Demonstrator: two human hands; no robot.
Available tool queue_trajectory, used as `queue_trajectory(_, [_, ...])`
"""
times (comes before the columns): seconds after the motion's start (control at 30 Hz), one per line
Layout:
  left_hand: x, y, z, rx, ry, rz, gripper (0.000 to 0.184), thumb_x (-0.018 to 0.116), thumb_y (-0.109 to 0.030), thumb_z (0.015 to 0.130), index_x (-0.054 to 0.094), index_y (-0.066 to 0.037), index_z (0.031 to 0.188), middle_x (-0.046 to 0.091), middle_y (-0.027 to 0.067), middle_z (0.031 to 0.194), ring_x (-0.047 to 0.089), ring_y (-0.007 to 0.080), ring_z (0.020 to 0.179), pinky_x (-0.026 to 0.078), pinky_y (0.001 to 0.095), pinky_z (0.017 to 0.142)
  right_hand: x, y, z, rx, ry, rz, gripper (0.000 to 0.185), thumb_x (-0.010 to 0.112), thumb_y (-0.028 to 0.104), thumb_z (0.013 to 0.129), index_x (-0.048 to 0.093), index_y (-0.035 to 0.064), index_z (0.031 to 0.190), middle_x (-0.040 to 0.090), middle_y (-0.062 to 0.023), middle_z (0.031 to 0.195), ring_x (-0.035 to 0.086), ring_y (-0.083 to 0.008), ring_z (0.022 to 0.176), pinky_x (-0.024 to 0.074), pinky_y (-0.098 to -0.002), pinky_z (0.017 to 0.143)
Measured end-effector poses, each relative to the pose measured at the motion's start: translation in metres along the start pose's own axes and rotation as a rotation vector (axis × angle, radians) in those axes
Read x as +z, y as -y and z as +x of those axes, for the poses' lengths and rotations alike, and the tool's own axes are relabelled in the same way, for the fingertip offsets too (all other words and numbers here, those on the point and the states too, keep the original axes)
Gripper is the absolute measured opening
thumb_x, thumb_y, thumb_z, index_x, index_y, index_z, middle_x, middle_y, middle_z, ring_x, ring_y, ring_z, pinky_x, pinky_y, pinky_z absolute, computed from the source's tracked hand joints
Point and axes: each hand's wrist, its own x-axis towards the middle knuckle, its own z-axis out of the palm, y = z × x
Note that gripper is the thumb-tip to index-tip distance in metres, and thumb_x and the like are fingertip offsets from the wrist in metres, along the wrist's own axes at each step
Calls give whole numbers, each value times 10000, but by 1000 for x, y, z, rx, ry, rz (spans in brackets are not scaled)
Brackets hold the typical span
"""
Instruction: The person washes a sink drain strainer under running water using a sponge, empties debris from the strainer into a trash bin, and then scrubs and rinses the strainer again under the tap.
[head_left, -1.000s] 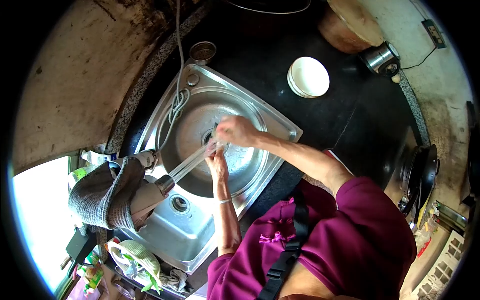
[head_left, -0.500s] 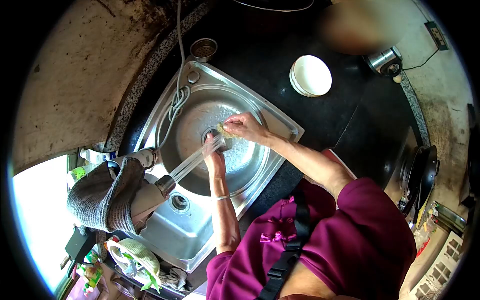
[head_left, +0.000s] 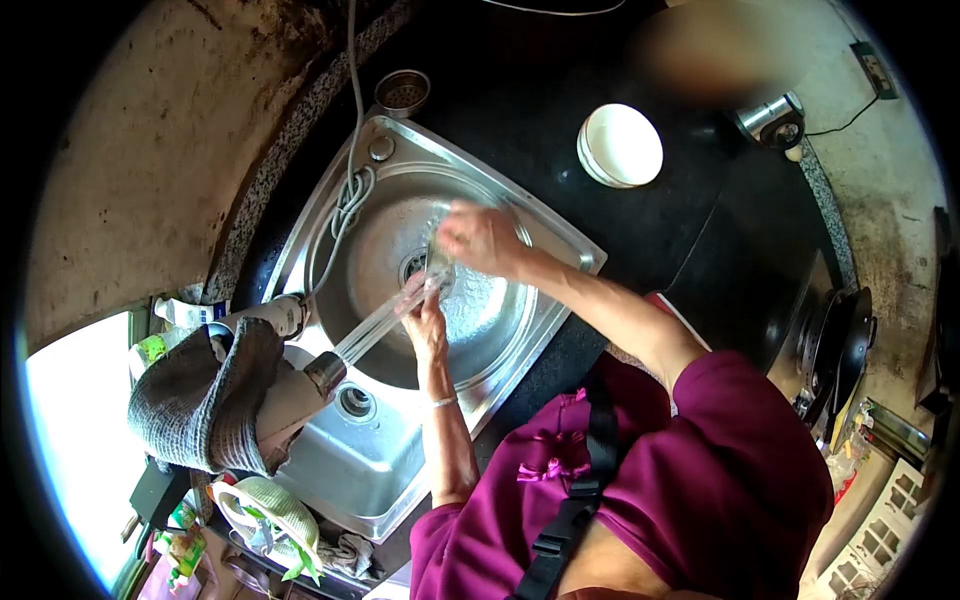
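Observation:
Over the round sink basin (head_left: 350,270), my left hand (head_left: 428,325) is closed in the running water. Its fingers grip something shiny and thin that the water and blur keep me from naming. My right hand (head_left: 485,240), smeared by motion, is just above and right of it, fingers closed on a yellowish scrubbing pad (head_left: 436,238) that is barely visible now. Water streams from the faucet (head_left: 325,372) at the lower left across my left fingers. Below the hands, the drain (head_left: 414,266) shows in part.
White stacked bowls (head_left: 622,147) stand on the black counter, and a metal strainer cup (head_left: 402,92) is behind the sink. A grey cloth (head_left: 205,405) drapes over the faucet pipe. A coiled hose (head_left: 350,195) hangs at the basin's left rim. Pans (head_left: 840,345) lean at the right.
My right hand has moved slightly up and left, blurring with the motion. My left hand has dropped slightly, still in the stream. The view has shifted a little.

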Motion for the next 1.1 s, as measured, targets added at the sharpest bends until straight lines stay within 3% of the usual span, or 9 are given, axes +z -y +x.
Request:
queue_trajectory(0.07, [3, -3, 4, 68, 3, 53, 158, 597, -100, 815, 594, 4, 934, 591, 18, 853, 514, 92, 796, 404, 247, 747, 3, 0, 4, -57, -100, 154, 106, 588, 150, 737, 606, 50, 765, 516, -76, 714, 555, -203, 631, 430, -330, 520])
queue_trajectory(0.17, [4, 3, 4, 30, 0, -37, 146, 583, -97, 825, 602, -2, 933, 597, 17, 854, 521, 93, 793, 405, 241, 749, 9, 12, -9, -185, -11, 129, 107, 582, 149, 742, 598, 48, 710, 519, -72, 688, 550, -201, 631, 428, -325, 537])
queue_trajectory(0.33, [-5, 12, 6, -33, 37, -55, 171, 563, -70, 834, 579, -2, 990, 592, 45, 932, 526, 99, 853, 406, 226, 769, -2, -18, 14, 35, -25, 110, 136, 590, 162, 777, 634, 35, 799, 616, -75, 764, 581, -153, 673, 457, -269, 596])
queue_trajectory(0.4, [-5, 15, 6, -82, 28, -161, 187, 560, -56, 830, 569, 4, 1007, 586, 40, 936, 526, 107, 856, 406, 224, 790, -6, -28, 12, 222, 110, 747, 189, 562, 168, 815, 625, 3, 882, 631, -79, 838, 582, -117, 730, 461, -231, 648])
queue_trajectory(0.5, [-3, 9, 5, -119, 64, -348, 228, 560, -27, 814, 551, 6, 1040, 578, 52, 977, 524, 129, 931, 395, 244, 864, -39, -14, 6, 379, -63, 904, 225, 547, 173, 836, 609, -11, 950, 629, -55, 856, 574, -92, 767, 459, -210, 685])
queue_trajectory(0.73, [-7, 6, 11, -111, 166, -498, 317, 579, -23, 760, 515, 15, 1069, 557, 64, 1022, 517, 166, 981, 361, 298, 933, -28, -11, -15, 173, 31, 645, 204, 577, 149, 821, 618, -29, 911, 620, -50, 813, 563, -75, 755, 463, -218, 639])
queue_trajectory(0.87, [3, -9, 12, -77, 295, -700, 284, 544, -97, 780, 515, 20, 1038, 558, 55, 971, 514, 143, 922, 386, 270, 846, -13, -1, -20, -63, -87, 390, 172, 620, 120, 779, 627, -20, 880, 594, -72, 754, 572, -128, 675, 452, -251, 578])
queue_trajectory(1.03, [19, -14, 8, -51, 125, -458, 165, 585, -178, 829, 570, -20, 873, 520, 1, 815, 460, 77, 756, 369, 206, 687, -8, 19, -26, -204, -78, 150, 145, 644, 134, 747, 645, 23, 840, 571, -76, 726, 574, -182, 642, 454, -293, 554])
queue_trajectory(1.1, [14, -12, 6, -18, 140, -409, 149, 589, -170, 826, 575, -23, 842, 518, -4, 794, 452, 70, 733, 364, 202, 675, -18, 17, -14, -121, -19, 159, 163, 639, 159, 749, 646, 23, 838, 575, -81, 733, 578, -186, 651, 456, -300, 560])
